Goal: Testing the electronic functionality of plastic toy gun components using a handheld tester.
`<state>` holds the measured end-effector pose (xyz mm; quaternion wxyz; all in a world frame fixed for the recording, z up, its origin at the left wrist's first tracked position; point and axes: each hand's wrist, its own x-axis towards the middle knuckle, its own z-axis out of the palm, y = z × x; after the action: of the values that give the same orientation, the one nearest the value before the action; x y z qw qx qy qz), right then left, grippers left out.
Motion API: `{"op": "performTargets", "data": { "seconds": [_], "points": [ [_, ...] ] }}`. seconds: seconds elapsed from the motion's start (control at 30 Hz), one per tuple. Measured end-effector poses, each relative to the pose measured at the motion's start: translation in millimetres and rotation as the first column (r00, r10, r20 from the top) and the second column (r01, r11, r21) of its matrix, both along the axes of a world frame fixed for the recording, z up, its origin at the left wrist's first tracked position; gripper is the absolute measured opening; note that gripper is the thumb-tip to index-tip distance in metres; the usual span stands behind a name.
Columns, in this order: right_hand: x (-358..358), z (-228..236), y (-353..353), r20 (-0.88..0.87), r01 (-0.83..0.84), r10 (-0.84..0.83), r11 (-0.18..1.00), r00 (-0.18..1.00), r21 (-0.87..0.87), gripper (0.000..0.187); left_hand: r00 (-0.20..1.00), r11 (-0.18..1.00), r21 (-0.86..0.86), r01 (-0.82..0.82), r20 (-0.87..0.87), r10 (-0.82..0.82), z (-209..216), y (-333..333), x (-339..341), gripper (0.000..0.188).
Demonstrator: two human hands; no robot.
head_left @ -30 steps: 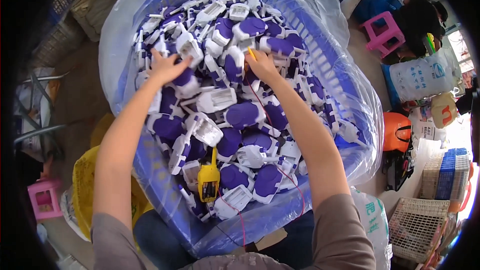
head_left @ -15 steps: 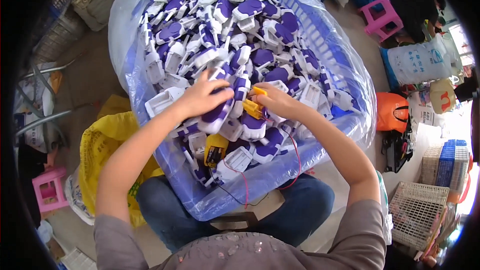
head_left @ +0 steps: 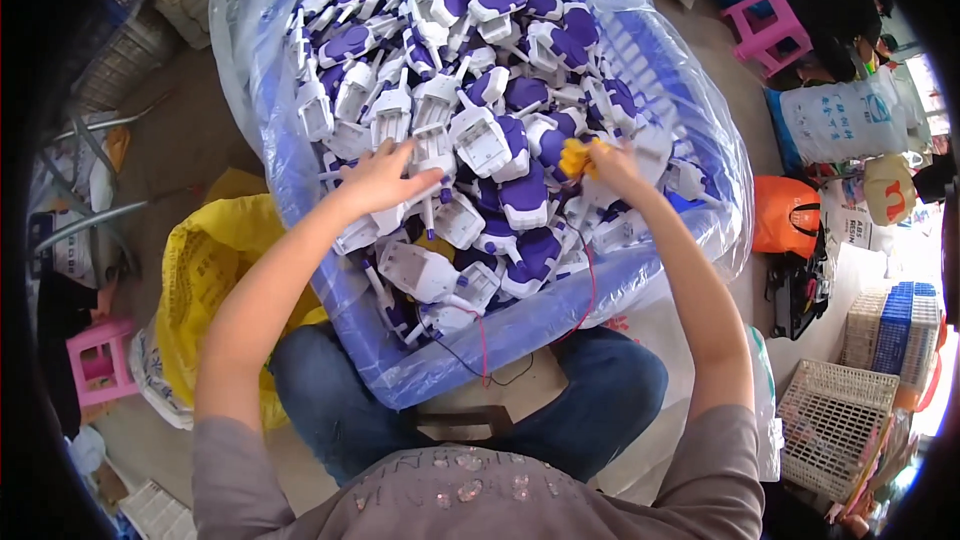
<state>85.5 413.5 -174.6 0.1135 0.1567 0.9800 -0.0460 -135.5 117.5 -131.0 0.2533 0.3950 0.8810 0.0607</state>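
Observation:
My left hand (head_left: 382, 182) lies with its fingers apart on the white open-backed plastic casings (head_left: 432, 150) at the near left of a heap. My right hand (head_left: 618, 168) is closed around a yellow plastic piece (head_left: 576, 157) above the right side of the heap. From near it a red wire (head_left: 590, 285) trails down over the basket's near edge. Many casings have purple oval faces (head_left: 525, 195) and a narrow stem. One white casing (head_left: 420, 273) lies hollow side up at the near left, over most of a yellow box (head_left: 436, 242).
A blue plastic basket (head_left: 480, 345) lined with clear film holds the heap, between my knees. A yellow sack (head_left: 190, 270) stands to its left. Pink stools (head_left: 100, 365) are on both sides. An orange bag (head_left: 785, 217) and a cream crate (head_left: 838, 430) lie at right.
My right hand has moved right and away from me with the yellow piece. My left hand has let go of a purple-faced casing and shifted left. A white casing now covers most of the yellow box.

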Motion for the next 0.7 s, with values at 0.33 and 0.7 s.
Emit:
{"op": "performTargets", "data": {
  "seconds": [0.33, 0.7],
  "points": [
    [-19.8, 131.7, -102.6, -0.015, 0.285, -0.677, 0.329, 0.735, -0.900, 0.030, 0.958, 0.958, 0.082, 0.276, -0.103, -0.267, 51.6, -62.5, 24.4, 0.074],
    [-31.5, 179.2, -195.2, -0.370, -0.240, -0.677, 0.283, 0.636, -0.929, 0.018, 0.321, 0.539, 0.333, -0.774, 0.940, -0.119, 106.8, -74.3, 43.2, 0.046]
  ]
}}
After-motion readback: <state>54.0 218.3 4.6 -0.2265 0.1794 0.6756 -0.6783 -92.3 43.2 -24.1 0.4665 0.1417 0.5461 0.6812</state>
